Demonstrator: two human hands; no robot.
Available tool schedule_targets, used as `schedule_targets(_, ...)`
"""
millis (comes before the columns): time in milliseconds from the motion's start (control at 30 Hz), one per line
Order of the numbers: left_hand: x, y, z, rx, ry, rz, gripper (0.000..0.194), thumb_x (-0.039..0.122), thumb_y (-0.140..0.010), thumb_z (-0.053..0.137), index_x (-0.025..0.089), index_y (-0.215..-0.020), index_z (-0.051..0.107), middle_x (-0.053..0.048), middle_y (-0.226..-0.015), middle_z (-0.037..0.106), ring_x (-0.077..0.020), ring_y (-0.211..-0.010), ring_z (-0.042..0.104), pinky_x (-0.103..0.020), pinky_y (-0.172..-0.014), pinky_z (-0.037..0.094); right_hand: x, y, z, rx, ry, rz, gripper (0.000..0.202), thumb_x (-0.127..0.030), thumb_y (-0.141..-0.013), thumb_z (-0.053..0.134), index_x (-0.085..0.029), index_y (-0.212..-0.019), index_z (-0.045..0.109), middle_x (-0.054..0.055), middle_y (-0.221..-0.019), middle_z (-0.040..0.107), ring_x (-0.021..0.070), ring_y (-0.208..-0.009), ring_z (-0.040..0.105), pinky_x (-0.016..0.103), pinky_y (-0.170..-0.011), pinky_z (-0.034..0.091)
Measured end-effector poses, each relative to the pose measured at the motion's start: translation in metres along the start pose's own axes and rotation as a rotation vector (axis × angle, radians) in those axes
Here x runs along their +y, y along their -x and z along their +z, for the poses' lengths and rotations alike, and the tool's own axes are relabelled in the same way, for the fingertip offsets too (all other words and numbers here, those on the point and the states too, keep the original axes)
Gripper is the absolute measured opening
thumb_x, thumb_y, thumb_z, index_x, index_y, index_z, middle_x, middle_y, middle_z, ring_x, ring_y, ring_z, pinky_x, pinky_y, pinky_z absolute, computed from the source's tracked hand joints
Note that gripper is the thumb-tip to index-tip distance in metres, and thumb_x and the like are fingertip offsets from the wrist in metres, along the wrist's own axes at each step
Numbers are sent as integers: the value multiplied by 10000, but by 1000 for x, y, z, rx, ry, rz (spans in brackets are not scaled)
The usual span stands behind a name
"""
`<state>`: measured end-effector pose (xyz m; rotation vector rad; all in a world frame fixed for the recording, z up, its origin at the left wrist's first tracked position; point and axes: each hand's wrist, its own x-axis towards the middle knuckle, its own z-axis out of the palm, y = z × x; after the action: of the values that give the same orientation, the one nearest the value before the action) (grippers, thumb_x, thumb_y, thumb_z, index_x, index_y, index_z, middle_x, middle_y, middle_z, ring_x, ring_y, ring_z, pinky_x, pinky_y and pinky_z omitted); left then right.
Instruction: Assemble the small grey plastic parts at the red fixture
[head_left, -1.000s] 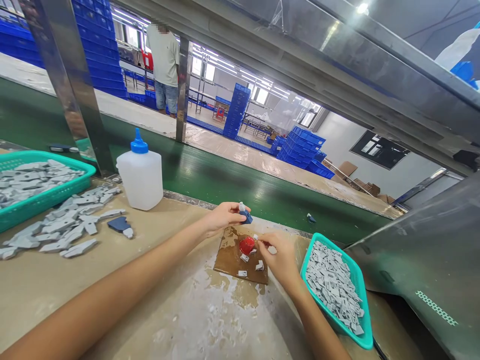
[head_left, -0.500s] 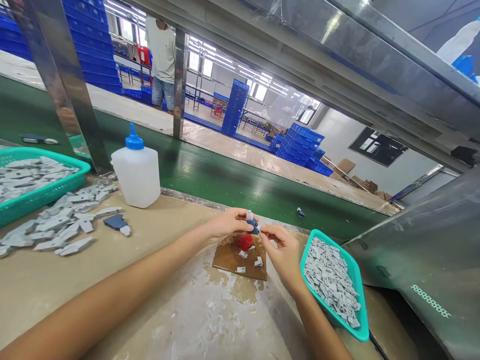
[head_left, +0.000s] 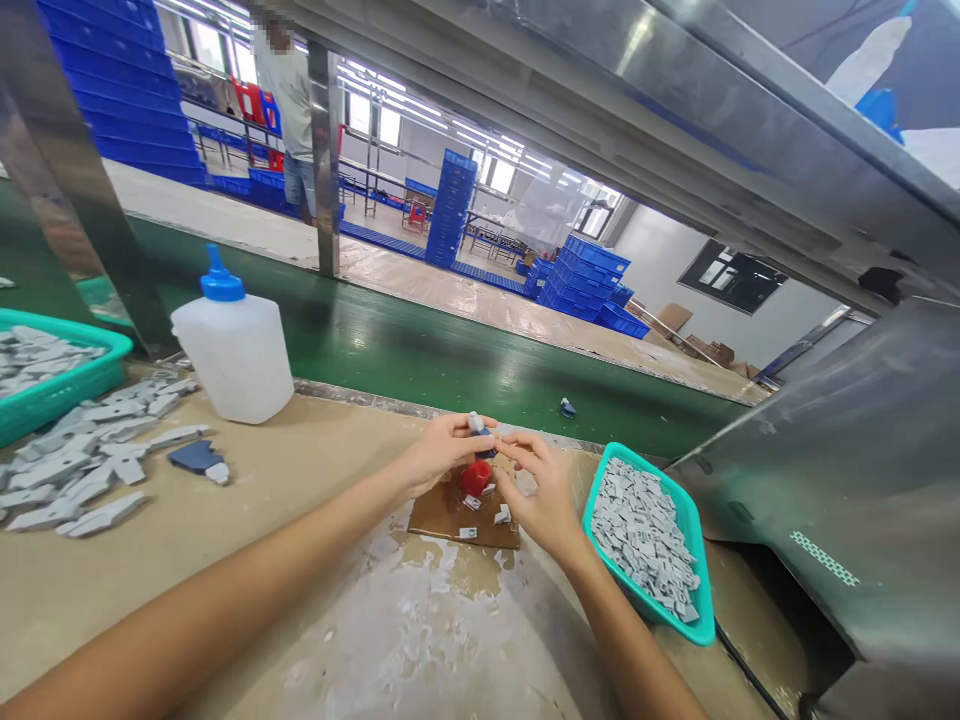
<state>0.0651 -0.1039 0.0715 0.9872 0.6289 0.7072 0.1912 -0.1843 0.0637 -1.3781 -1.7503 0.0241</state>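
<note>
Near the middle, my left hand pinches a small dark blue and white part above a brown board. My right hand meets it from the right, its fingertips closed at the part's edge; whether they grip the part or a smaller piece is hidden. Beneath my fingers a red round object stands on the board, with several small white pieces around it. Another dark blue and white part lies at the left beside a pile of grey pieces.
A white bottle with a blue cap stands at the left. Teal baskets of grey pieces sit at the far left and right. Behind runs a green belt bearing a small part. A person stands beyond.
The view has shifted, so the scene sits further left in the picture. My right fingertips have closed in towards the part, which my left hand still holds.
</note>
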Motion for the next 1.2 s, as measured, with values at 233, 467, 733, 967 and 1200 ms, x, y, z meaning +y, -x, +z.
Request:
schedule_targets(233, 19, -7, -15, 151, -60, 134, 296, 120, -623, 581, 134, -911, 511, -65, -808, 639, -147, -703, 625, -296, -740, 475, 27, -15, -79, 102, 259, 250, 238, -193, -745, 452, -174, -923, 609, 43, -827, 623, 142, -720, 556, 250, -652, 440)
schedule_targets(467, 23, -32, -63, 260, -1312, 399, 547, 145, -719, 395, 171, -1254, 286, -135, -1070, 570, -248, -926, 573, -395, -785, 429, 81, 14, -120, -400, 753, 630, 185, -53, -660, 474, -134, -697, 637, 61, -706, 642, 163, -675, 562, 225, -587, 363)
schedule_targets(733, 30, -81, -57, 350, -2000, -70, 709, 20, -735, 362, 228, -1357, 90, -265, -1375, 125, -403, -1169, 338, -486, -845, 340, 90, 22, -113, -369, 692, 581, 228, -14, -601, 495, -152, -668, 664, 49, -683, 644, 158, -672, 563, 212, -566, 345)
schedule_targets(967, 17, -139, 26, 39, -1913, 95, 611, 93, -783, 349, 325, -1327, 192, -145, -1229, 429, -290, -1112, 429, -400, -836, 381, 97, 25, -109, -271, 658, 549, 291, -14, -586, 473, -137, -761, 670, 64, -687, 642, 172, -669, 561, 228, -583, 357)
schedule_targets(1200, -7, -173, 80, 18, -1826, 18, 352, 297, -816, 444, 171, -1144, 461, -117, -1179, 453, -229, -1049, 463, -417, -835, 406, 88, 19, -103, -173, 637, 526, 300, -17, -618, 389, -139, -748, 632, 68, -735, 629, 172, -694, 547, 239, -625, 358)
